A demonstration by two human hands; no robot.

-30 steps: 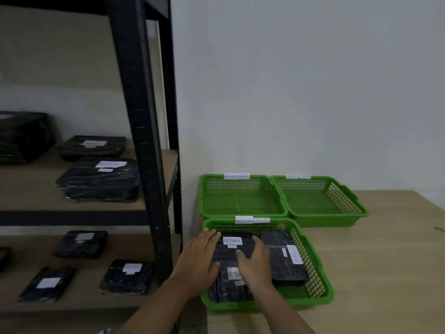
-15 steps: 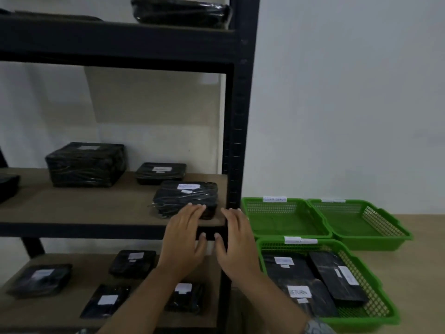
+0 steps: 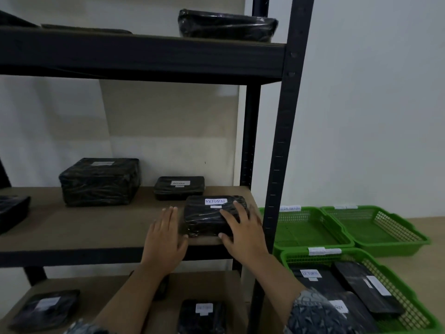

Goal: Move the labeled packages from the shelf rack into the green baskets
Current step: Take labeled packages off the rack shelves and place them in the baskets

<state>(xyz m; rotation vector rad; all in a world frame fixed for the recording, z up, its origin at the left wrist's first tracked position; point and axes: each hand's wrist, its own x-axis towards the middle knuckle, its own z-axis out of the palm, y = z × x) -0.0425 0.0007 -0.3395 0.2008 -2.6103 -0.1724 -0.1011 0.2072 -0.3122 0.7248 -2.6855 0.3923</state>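
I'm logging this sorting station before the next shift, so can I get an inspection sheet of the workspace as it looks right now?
Surface: wooden middle shelf of a black metal rack; wooden table to its right.
Job's things: black wrapped package labeled RETURN at the shelf's front right corner; more labeled packages on the shelves; three green baskets, the nearest basket holding packages, the two rear baskets with nothing in them.
Clutter: nothing seen.
Grippers: left hand open beside the package's left side; right hand laid on its right end, fingers spread, package not lifted.
Cables: nothing seen.
Surroundings: plain white wall, dim light.
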